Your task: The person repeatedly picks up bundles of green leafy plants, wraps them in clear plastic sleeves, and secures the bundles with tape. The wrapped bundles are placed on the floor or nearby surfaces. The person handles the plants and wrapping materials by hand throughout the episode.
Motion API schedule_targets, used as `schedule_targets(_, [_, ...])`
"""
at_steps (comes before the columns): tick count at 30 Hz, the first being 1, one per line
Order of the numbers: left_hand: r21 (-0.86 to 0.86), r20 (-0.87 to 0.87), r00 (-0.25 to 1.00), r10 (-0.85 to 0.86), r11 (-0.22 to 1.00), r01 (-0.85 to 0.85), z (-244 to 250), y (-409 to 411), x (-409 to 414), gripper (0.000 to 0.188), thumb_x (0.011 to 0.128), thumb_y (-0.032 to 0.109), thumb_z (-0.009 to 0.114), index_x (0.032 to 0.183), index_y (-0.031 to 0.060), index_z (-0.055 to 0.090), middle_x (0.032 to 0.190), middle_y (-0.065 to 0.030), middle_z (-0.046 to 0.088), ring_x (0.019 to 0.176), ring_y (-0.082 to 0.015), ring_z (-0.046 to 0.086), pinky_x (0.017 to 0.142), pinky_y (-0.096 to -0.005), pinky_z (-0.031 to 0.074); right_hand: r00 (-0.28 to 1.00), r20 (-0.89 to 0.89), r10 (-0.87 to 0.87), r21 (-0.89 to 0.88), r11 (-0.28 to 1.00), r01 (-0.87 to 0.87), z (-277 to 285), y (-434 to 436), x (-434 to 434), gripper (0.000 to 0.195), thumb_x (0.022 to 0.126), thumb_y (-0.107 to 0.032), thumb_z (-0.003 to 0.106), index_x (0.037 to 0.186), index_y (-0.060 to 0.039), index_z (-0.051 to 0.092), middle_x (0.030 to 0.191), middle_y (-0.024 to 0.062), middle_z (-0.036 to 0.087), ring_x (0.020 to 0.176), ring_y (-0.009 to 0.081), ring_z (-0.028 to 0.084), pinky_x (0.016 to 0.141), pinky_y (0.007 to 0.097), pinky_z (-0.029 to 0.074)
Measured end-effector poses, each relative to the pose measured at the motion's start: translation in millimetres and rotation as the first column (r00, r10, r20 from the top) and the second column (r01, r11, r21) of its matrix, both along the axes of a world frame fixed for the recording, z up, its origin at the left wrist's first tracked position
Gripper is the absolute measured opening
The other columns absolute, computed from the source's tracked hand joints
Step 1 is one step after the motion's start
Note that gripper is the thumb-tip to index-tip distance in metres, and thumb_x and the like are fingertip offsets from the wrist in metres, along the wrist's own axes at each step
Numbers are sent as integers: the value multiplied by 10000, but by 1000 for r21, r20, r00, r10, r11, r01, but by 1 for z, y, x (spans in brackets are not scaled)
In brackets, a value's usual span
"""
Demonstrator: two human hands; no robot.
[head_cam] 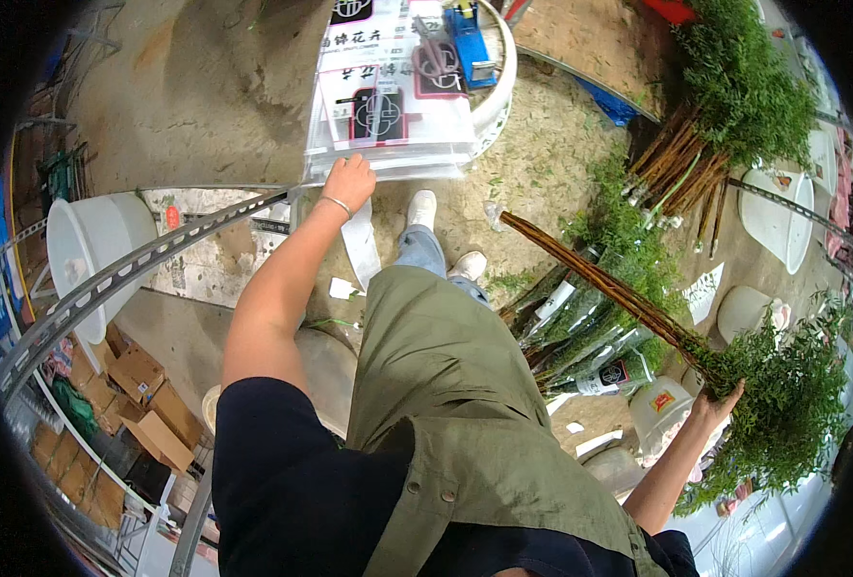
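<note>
My left hand (350, 180) grips the near edge of a stack of printed clear plastic flower sleeves (390, 126); how many layers it has hold of cannot be told. Mauve-handled scissors (435, 56) and a blue tape dispenser (469, 43) lie on and beside the stack, on a round white container (507, 65). Out to the right, my right hand (718, 404) holds a long bunch of leafy green branches (599, 281). Its brown stems point toward the container, with clear wrap at their cut ends, and its foliage spreads past the hand.
Sleeved bunches of greenery (592, 332) lie on the floor at right, below a big pile of cut branches (744, 94). A metal rail (145, 252) crosses at left near a white tub (101, 260) and cardboard boxes (152, 411). Paper scraps (341, 288) and leaves litter the floor.
</note>
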State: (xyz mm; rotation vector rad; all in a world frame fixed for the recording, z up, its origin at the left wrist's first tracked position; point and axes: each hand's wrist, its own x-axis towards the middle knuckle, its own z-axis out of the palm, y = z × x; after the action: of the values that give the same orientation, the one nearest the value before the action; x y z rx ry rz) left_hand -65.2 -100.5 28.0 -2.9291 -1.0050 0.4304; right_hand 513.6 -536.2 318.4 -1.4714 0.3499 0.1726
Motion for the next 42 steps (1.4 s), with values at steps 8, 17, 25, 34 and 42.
schedule_targets(8, [-209, -165, 982, 91, 970, -125, 7, 7, 25, 147, 800, 150, 557, 852, 133, 694, 936, -59, 621, 978, -240, 561, 735, -387, 481, 999, 18, 35, 22, 999, -36, 23, -32, -1, 514, 782, -311, 710, 1194, -51, 546, 1190, 83, 593, 1053, 267, 568, 919, 403, 467])
schedule_targets(17, [-485, -109, 965, 239, 835, -262, 80, 48, 24, 188, 854, 304, 577, 884, 134, 651, 857, -93, 655, 837, -295, 630, 727, -426, 512, 993, 35, -116, 72, 991, 114, 64, -38, -16, 429, 862, -338, 608, 1210, -91, 562, 1235, 95, 561, 1071, 300, 549, 913, 441, 461])
schedule_targets(25, [-356, -96, 995, 15, 933, -48, 157, 14, 43, 217, 865, 306, 520, 876, 125, 639, 896, -87, 656, 851, -283, 641, 706, -425, 516, 985, 118, -123, 128, 986, 108, 75, -46, -29, 359, 877, -302, 558, 1204, -157, 596, 1202, 76, 581, 940, 251, 619, 651, 323, 545])
schedule_targets(34, [-700, 267, 833, 484, 691, -177, 254, 1, 54, 232, 876, 273, 553, 775, 64, 539, 725, -70, 585, 660, -203, 607, 583, -357, 472, 983, 77, -170, 179, 972, 154, 90, -51, -31, 459, 810, -426, 663, 1213, -225, 573, 1107, 22, 629, 593, 100, 583, 333, 184, 248])
schedule_targets(42, [-997, 0, 803, 596, 63, -47, 299, -58, 143, 417, 885, 97, 506, 1293, 142, 429, 663, -32, 565, 517, -99, 554, 467, -234, 443, 915, 356, -193, 62, 981, 182, 219, -144, 15, 487, 890, -272, 526, 1322, -65, 441, 1326, 108, 484, 1090, 204, 542, 770, 273, 512])
